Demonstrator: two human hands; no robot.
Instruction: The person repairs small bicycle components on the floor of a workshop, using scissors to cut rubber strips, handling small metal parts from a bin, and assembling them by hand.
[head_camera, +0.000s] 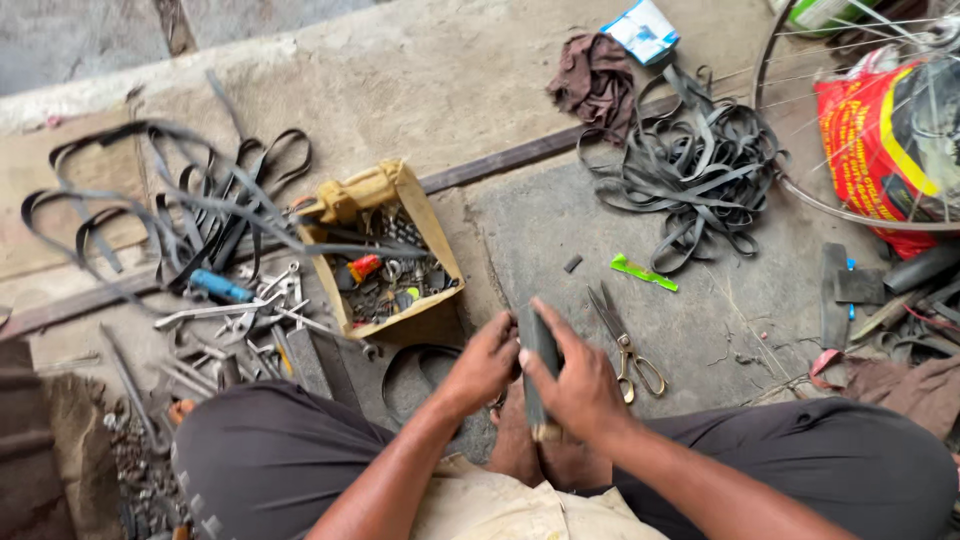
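Note:
I sit cross-legged on a concrete floor. My right hand (578, 388) grips a dark flat strip of rubber (539, 342) that stands upright in front of my feet. My left hand (484, 360) closes on the same strip from the left side, fingers curled against it. A pair of scissors (625, 343) lies on the floor just right of my right hand. A curved black rubber piece (412, 368) lies on the floor left of my left hand.
A cardboard box (433, 240) of small parts stands ahead. Wrenches and tools (240, 315) lie left, under black rubber strips (190, 205). Another strip pile (700, 165), a brown rag (598, 78), a green piece (643, 272), a wheel rim (800, 190) and a red bag (880, 140) lie right.

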